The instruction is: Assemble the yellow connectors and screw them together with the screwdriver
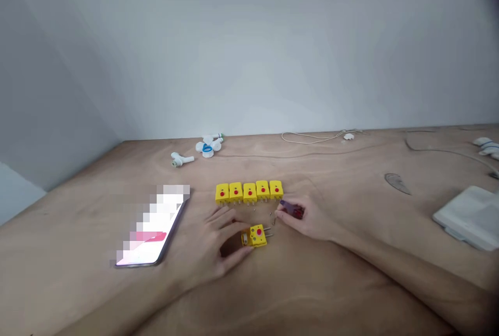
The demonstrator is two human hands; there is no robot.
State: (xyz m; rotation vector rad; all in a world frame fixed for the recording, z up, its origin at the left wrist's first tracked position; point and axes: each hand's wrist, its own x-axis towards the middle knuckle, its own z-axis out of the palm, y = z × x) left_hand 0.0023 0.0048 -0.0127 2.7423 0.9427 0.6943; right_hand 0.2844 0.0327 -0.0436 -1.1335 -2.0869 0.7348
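Observation:
My left hand (224,240) pinches a yellow two-pin plug (258,234) at its left end, between thumb and forefinger. The plug lies with its red dot up and metal pins pointing right; its left end looks uncovered, with metal parts inside. My right hand (306,216) is closed around a small dark red and purple tool (292,209), perhaps a screwdriver; its tip is hidden. By the right fingertips lies a tiny metal screw (274,221). Other small metal bits (270,214) lie between the hands. Several yellow plugs (250,193) stand in a row just beyond, pins toward me.
A lit phone (156,232) lies left of my left hand. White plastic fittings (208,148) and a white pipe piece (181,159) sit at the back left. A thin white cord (307,141) runs along the wall. At the right is a white box (470,216).

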